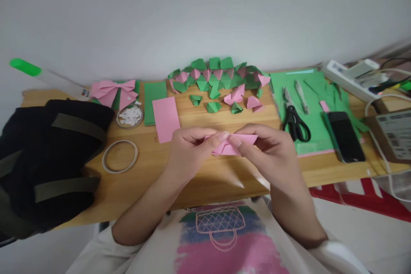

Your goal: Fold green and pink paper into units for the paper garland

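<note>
A partly folded piece of pink paper [228, 149] is held above the front of the wooden table. My left hand [194, 145] pinches its left part between thumb and fingers. On its right part, my right hand [268, 147] presses with the thumb on top, the fingers behind. The two thumbs nearly meet at the middle of the fold. Just beyond my hands lie several small folded green pieces [213, 107] and folded pink pieces [255, 103]. Left of them, a flat pink sheet [166, 120] overlaps a stack of green sheets [155, 94].
Black scissors [297, 126], a cutter knife [301, 96] and a phone [346, 137] lie at the right, near a power strip [349, 79]. A tape roll [120, 156], a dish of white scraps [130, 115], a pink bow [114, 92] and a black bag [58, 132] are at the left.
</note>
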The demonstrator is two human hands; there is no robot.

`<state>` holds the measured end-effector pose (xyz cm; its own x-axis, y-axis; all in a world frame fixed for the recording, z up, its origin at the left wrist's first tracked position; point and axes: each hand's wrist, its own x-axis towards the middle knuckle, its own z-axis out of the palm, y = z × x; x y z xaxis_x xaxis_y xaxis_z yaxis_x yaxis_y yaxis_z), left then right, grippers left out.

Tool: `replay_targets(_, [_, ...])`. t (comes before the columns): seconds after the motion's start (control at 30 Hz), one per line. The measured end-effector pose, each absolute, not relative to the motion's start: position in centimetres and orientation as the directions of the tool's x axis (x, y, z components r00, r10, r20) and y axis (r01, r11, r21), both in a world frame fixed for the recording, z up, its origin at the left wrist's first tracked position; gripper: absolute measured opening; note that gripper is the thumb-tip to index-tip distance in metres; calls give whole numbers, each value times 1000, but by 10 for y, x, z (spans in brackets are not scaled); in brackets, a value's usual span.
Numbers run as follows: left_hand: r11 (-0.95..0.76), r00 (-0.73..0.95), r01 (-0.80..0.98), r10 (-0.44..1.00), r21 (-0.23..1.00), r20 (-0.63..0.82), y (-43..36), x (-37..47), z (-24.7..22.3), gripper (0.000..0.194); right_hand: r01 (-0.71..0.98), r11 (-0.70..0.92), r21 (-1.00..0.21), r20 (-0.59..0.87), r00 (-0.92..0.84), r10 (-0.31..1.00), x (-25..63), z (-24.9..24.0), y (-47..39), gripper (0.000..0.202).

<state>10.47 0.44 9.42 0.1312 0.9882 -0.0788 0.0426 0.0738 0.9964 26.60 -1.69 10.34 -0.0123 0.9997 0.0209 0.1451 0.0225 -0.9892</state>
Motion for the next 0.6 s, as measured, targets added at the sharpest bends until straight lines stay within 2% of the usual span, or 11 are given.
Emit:
replay_targets(0.1, [128, 131, 13, 983, 992, -128, 6, 105, 95, 19, 121, 38, -992, 43, 38, 998, 266, 100, -16, 6])
replay_targets(0.2, [159, 105, -15, 982, 987, -156, 7, 104, 95, 24, 77, 26, -997, 31, 54, 998, 267, 98, -14, 7])
replay_targets(0.4, [80, 106, 138, 990, 987, -95, 5, 101, 93, 30, 101, 3, -995, 6, 24, 1000, 265, 98, -8, 7])
replay_targets(0.5, [56, 134, 146, 988, 988, -76, 5, 102, 93, 36, 67, -34, -997, -33, 10, 999, 265, 97, -7, 8])
replay_targets(0.6, [92, 143, 107, 984, 990, -107, 5, 101, 94, 24, 12, -79, -997, -78, 31, 996, 265, 96, -7, 11])
